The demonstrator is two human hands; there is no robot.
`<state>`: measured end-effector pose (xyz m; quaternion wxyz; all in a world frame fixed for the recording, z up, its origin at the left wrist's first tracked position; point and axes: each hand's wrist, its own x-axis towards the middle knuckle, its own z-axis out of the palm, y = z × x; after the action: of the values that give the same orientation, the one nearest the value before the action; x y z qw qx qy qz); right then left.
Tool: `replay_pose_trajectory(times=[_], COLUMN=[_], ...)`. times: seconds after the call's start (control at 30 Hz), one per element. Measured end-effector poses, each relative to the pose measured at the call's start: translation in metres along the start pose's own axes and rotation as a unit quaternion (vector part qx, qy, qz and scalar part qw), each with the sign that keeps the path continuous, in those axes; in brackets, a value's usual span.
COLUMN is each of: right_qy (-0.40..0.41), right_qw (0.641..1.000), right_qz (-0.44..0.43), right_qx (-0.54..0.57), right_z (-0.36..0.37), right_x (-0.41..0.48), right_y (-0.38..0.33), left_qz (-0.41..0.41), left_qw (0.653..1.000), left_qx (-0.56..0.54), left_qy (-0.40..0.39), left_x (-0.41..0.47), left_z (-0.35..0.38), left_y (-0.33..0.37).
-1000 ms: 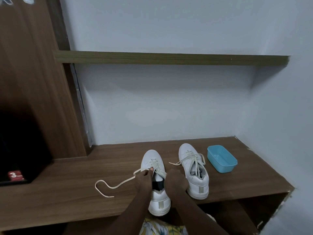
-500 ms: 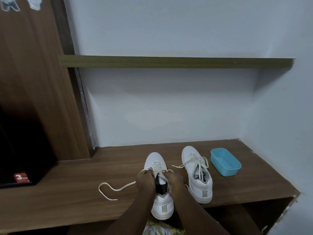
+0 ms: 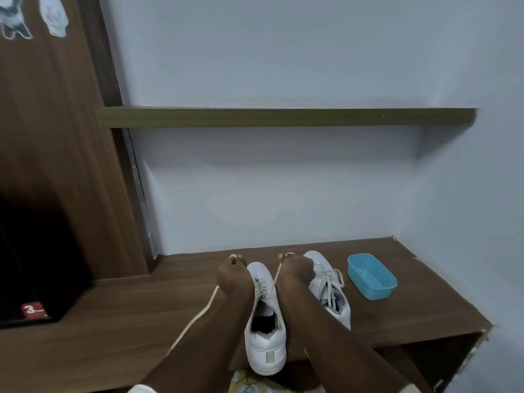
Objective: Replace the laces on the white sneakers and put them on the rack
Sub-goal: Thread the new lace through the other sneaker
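Note:
Two white sneakers stand on the wooden shelf (image 3: 411, 313), toes toward the wall. The near sneaker (image 3: 265, 344) sits between my forearms with its heel over the front edge. My left hand (image 3: 234, 276) grips one end of its cream lace (image 3: 195, 319), and the lace trails down to the left. My right hand (image 3: 295, 272) grips the other end, which runs taut down to the eyelets. Both hands are raised above the toe. The second sneaker (image 3: 330, 290), laced, stands just right of my right hand and is partly hidden by it.
A light blue plastic tub (image 3: 371, 276) sits on the shelf right of the sneakers. A narrow upper shelf (image 3: 283, 117) crosses the wall above. A tall wooden panel (image 3: 56, 165) and a dark compartment (image 3: 28, 265) stand at the left. White walls close the back and right.
Both hands have risen from the sneaker's tongue and moved apart, drawing the two lace ends up and taut. The loose lace lying on the shelf at the left has been pulled in.

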<state>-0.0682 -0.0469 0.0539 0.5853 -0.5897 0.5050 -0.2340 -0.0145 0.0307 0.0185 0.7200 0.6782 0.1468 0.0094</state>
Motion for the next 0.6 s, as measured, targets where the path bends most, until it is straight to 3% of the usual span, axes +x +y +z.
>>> replay_pose_trajectory(times=[0.13,0.6], right_qy=[-0.012,-0.048], right_qw=[0.997,0.96], right_qz=[-0.075,-0.268], right_qx=[0.019,0.062], right_z=[-0.004,-0.008], right_x=[-0.009,-0.035], right_y=[-0.032,-0.163], left_qz=[0.042,0.124], left_qw=[0.999,0.988], left_qx=[0.025,-0.079], left_qy=[-0.002,-0.054], left_x=[-0.007,-0.018], left_z=[0.007,0.033], left_y=[0.039,0.186])
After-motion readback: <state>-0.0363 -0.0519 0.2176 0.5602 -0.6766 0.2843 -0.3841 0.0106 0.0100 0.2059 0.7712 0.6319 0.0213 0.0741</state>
